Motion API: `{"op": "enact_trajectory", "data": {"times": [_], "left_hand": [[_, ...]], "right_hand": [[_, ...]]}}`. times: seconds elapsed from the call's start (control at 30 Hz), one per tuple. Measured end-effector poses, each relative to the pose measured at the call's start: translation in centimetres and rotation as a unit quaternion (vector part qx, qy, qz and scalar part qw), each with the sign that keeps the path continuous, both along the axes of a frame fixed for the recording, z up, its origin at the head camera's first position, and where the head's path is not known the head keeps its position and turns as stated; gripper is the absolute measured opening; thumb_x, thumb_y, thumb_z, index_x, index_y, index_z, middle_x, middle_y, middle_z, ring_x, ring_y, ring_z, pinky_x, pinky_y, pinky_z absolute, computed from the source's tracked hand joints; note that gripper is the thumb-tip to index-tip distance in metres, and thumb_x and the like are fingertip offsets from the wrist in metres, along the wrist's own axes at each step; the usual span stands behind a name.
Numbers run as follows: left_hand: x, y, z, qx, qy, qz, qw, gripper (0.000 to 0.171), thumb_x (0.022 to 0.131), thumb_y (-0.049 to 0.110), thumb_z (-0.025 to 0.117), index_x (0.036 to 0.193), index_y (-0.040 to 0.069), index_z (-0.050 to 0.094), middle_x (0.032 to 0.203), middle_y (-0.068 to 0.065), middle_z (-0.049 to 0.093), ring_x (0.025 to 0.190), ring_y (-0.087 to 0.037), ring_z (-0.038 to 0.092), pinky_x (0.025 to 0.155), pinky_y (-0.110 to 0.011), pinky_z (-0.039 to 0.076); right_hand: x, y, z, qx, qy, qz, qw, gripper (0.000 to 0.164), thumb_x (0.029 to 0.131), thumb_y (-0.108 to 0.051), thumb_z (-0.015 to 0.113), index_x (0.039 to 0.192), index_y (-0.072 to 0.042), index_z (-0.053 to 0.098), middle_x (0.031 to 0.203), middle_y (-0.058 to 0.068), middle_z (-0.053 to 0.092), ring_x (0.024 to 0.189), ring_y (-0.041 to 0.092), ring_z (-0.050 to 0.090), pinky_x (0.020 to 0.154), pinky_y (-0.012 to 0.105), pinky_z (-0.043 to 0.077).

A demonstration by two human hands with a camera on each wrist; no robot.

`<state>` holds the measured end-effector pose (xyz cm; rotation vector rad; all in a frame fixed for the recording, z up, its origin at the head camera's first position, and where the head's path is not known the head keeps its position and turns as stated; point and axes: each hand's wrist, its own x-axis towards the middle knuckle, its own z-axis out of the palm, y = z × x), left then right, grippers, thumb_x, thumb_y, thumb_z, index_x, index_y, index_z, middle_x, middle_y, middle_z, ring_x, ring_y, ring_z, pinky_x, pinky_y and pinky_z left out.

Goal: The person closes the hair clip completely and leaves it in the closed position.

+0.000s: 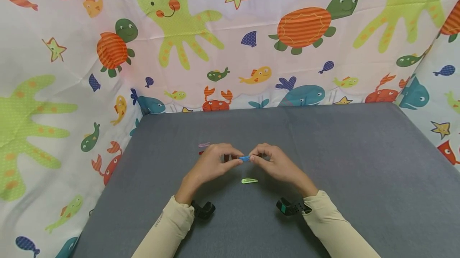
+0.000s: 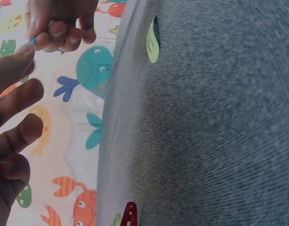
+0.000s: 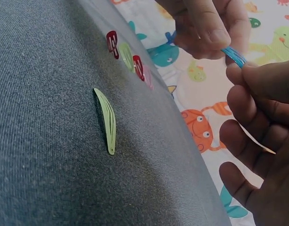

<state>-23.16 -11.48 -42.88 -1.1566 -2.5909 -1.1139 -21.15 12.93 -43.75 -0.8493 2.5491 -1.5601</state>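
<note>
A blue snap hair clip (image 1: 244, 158) is held above the grey table between both hands. My left hand (image 1: 220, 161) pinches one end of it with thumb and fingertips. At its other end the thumb and index finger of my right hand (image 1: 274, 161) grip it; the remaining fingers curl loosely, as the right wrist view shows. Below the hands a light green hair clip (image 1: 249, 181) lies on the table. Beyond it in the right wrist view lie red hair clips (image 3: 112, 44), another green clip (image 3: 127, 57) and a pink clip (image 3: 148, 76), partly hidden behind my left hand in the head view.
The grey table (image 1: 345, 150) extends on both sides of the hands. A white curtain (image 1: 244, 74) printed with sea animals stands along its back and sides. Dark wrist straps (image 1: 203, 210) are on both wrists, over light sleeves.
</note>
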Motion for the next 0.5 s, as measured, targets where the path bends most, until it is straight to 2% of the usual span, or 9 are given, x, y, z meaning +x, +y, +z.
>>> {"op": "enact_trajectory", "data": {"times": [0.13,0.27,0.5], "left_hand": [[0.09,0.27,-0.07,-0.004,0.055,0.011,0.9984,0.015,0.090,0.023,0.080,0.104,0.021,0.078,0.086,0.006,0.067,0.074,-0.013,0.059,0.067,-0.026,0.049],[0.23,0.49,-0.10,-0.007,0.103,0.016,0.9945,0.015,0.088,0.021,0.081,0.101,0.018,0.076,0.091,0.001,0.068,0.080,-0.018,0.062,0.070,-0.029,0.052],[0.31,0.85,-0.19,-0.026,0.189,0.034,0.9811,0.010,0.087,0.021,0.081,0.096,0.018,0.077,0.089,0.007,0.067,0.084,-0.009,0.062,0.074,-0.026,0.053]], "right_hand": [[0.10,-0.04,-0.04,0.002,-0.012,-0.010,1.000,0.015,0.103,-0.016,0.060,0.098,-0.009,0.072,0.094,0.016,0.067,0.087,0.015,0.057,0.083,0.039,0.048],[0.12,-0.15,-0.15,0.001,-0.027,-0.017,0.999,0.018,0.104,-0.016,0.059,0.101,-0.003,0.071,0.097,0.018,0.066,0.088,0.017,0.057,0.081,0.036,0.048],[0.10,-0.33,-0.28,-0.007,-0.041,-0.023,0.999,0.019,0.104,-0.015,0.058,0.102,0.000,0.070,0.100,0.021,0.066,0.088,0.022,0.061,0.076,0.031,0.048]]}}
